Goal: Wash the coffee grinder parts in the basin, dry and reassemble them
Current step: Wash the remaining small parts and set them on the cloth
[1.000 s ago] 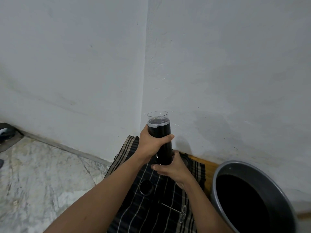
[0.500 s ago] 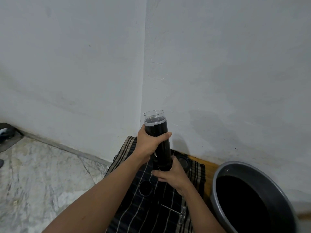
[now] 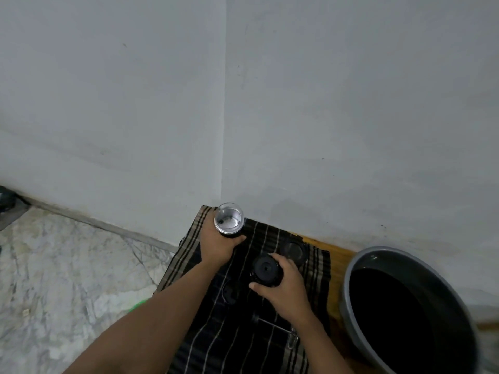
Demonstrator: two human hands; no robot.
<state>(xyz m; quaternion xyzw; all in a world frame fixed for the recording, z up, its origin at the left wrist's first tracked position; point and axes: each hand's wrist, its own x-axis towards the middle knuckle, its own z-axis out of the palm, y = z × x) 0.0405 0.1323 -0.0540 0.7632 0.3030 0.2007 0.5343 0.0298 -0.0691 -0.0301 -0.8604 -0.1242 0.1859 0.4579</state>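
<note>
My left hand (image 3: 217, 245) grips the black grinder body (image 3: 229, 225), held upright over the far left of the striped cloth (image 3: 243, 344); its open clear-rimmed top faces the camera. My right hand (image 3: 285, 288) grips a separate round black grinder part (image 3: 266, 269) just right of it, above the cloth. On the cloth lie a round lid (image 3: 293, 251), a dark ring (image 3: 229, 291) and the thin metal crank handle (image 3: 275, 327).
A grey basin (image 3: 353, 268) with a dark inside stands at the right on a wooden board (image 3: 340, 255). White walls meet in a corner behind the cloth. Marble floor (image 3: 67, 271) stretches left, with something green (image 3: 137, 305) beside my left forearm.
The grinder has come apart: my left hand lowered the upper body toward the cloth, and my right hand now holds the lower black part separately. The view tilted down.
</note>
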